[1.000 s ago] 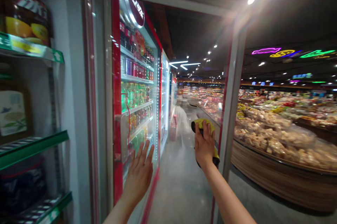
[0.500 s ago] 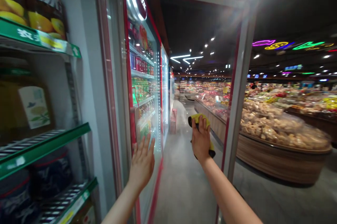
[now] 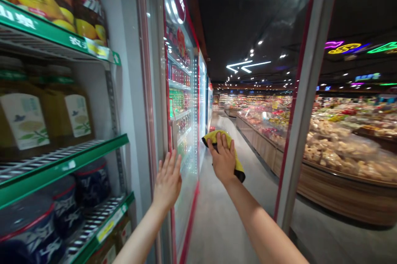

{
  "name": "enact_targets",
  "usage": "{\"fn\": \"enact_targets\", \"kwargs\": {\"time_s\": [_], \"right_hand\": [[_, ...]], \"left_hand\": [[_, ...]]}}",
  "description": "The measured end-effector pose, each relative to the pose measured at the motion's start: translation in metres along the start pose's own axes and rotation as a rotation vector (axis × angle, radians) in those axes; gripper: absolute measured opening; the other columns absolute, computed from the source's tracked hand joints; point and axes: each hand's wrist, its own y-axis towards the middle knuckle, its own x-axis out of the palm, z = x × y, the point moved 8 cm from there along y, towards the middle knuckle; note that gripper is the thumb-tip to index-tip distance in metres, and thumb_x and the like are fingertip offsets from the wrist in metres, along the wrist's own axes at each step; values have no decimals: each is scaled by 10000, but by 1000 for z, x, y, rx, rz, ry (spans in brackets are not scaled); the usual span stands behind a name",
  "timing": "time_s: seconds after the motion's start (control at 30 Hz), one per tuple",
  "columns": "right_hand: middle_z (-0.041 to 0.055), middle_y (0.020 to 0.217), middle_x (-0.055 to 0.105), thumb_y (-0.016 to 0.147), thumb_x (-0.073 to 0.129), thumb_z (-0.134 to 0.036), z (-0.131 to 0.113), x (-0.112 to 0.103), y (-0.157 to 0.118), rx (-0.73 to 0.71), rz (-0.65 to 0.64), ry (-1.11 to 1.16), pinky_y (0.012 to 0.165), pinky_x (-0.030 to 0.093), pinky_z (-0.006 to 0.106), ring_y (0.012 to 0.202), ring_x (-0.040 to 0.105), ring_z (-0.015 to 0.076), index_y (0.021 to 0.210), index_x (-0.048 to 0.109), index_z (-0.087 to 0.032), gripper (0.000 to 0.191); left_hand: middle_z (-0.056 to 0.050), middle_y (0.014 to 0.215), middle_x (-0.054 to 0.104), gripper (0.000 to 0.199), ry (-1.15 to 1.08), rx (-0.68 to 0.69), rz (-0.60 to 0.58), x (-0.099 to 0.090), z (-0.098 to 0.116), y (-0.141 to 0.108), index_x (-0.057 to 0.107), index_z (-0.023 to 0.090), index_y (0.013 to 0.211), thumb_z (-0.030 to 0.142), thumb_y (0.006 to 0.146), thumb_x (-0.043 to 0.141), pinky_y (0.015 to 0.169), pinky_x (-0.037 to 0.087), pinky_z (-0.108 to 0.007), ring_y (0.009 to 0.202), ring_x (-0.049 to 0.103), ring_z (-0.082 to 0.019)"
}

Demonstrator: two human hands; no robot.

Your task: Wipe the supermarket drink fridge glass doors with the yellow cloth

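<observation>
Both hands are raised to the glass cooler door point(image 3: 248, 28): my left hand point(image 3: 167, 183) is open with its fingers point(image 3: 169, 164) spread, and my right hand point(image 3: 221, 160) has its fingers point(image 3: 221, 142) slightly apart over a yellow-and-black cloth point(image 3: 238, 171), pressing it to the pane.

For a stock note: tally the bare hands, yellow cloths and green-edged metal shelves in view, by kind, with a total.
bare hands: 2 (left hand, right hand)
yellow cloth: 1
green-edged metal shelves: 3
Total: 6
</observation>
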Motion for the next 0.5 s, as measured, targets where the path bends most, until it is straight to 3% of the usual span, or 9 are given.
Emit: {"fn": "enact_targets", "kwargs": {"time_s": [0.1,0.17,0.23,0.33,0.4,0.5], "right_hand": [[87,1580,476,977,578,-178,-40,-1,-5,-261,-11,70,1268,140,513,1490,390,245,1440,557,-322,486],[31,1541,533,999,559,-195,-47,-10,-14,-427,-5,136,1288,109,447,1458,436,195,1361,626,-322,390],[-11,1473,604,1015,526,-168,-38,-18,-8,-415,40,191,1298,82,419,1421,479,161,1253,697,-323,332],[14,1451,621,1003,521,-121,-30,-19,17,-221,126,224,1300,60,479,1434,470,190,1183,736,-297,331],[68,1525,547,991,543,-130,-46,-6,27,-169,109,218,1293,87,522,1473,419,226,1270,697,-273,349],[95,1580,474,989,562,-178,-88,14,12,-365,22,239,1291,146,497,1491,393,224,1388,609,-239,407]], "left_hand": [[-114,1659,266,818,41,0,4,-5,-5,-1,73,234,1633,58,917,428,1263,238,-540,1555,173,-251],[-123,1660,270,813,63,-11,7,-10,-11,-4,56,222,1634,75,929,432,1259,247,-541,1558,164,-255],[-124,1666,256,810,68,-31,10,-15,-16,-8,53,220,1634,89,935,440,1259,248,-542,1562,152,-260],[-121,1678,226,821,55,-67,9,-23,-21,-12,40,223,1634,77,928,432,1259,248,-543,1567,135,-265],[-121,1682,214,834,55,-77,1,-26,-21,-13,18,224,1633,61,920,418,1255,258,-548,1568,133,-272],[-124,1683,209,837,75,-73,-12,-30,-20,-12,-14,224,1631,61,926,407,1246,281,-547,1566,149,-278]]}}
